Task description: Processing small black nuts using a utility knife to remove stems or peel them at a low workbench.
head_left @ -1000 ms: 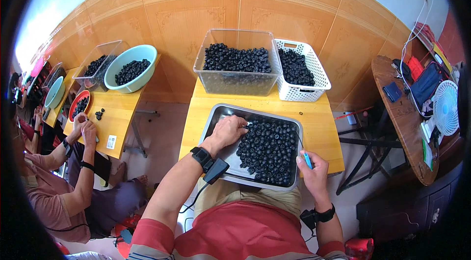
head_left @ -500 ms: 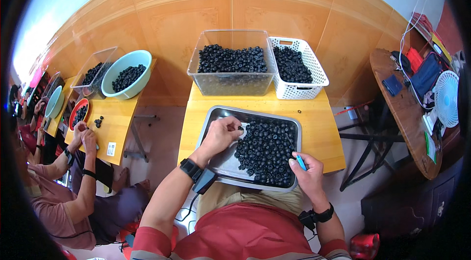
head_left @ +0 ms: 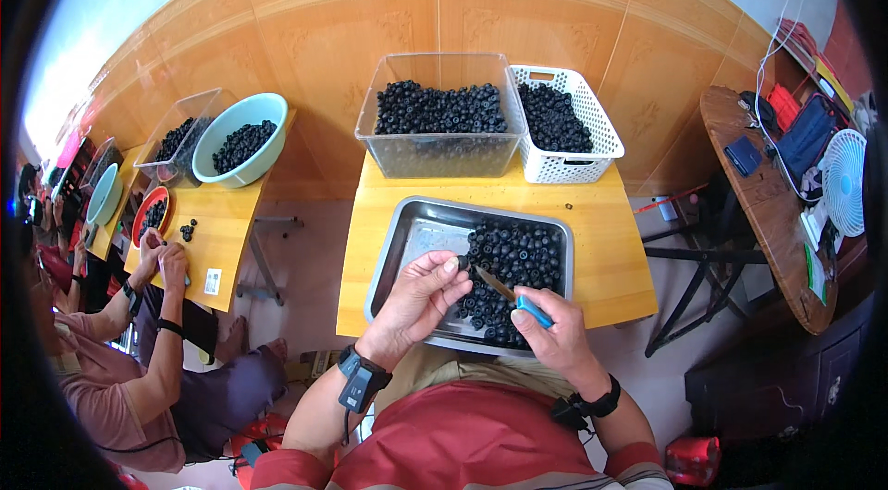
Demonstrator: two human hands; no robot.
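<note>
Over the metal tray my left hand pinches one small black round piece between thumb and fingertips. In my right hand is a small knife with a blue handle, its narrow blade pointing toward the pinched piece. Blade tip and piece are very close; I cannot tell whether they touch. A heap of similar black round pieces, some with a ring-shaped end, fills the tray's right side. Bare metal shows on the left side.
Behind the tray stand a clear plastic bin and a white perforated basket, both holding black pieces. At the left, a co-worker's hands work near a red plate and a pale green basin. A brown table with a fan stands right.
My left hand has lifted a black piece from the heap toward me. My right hand has moved left from the tray's right edge, bringing the knife blade up to the piece.
</note>
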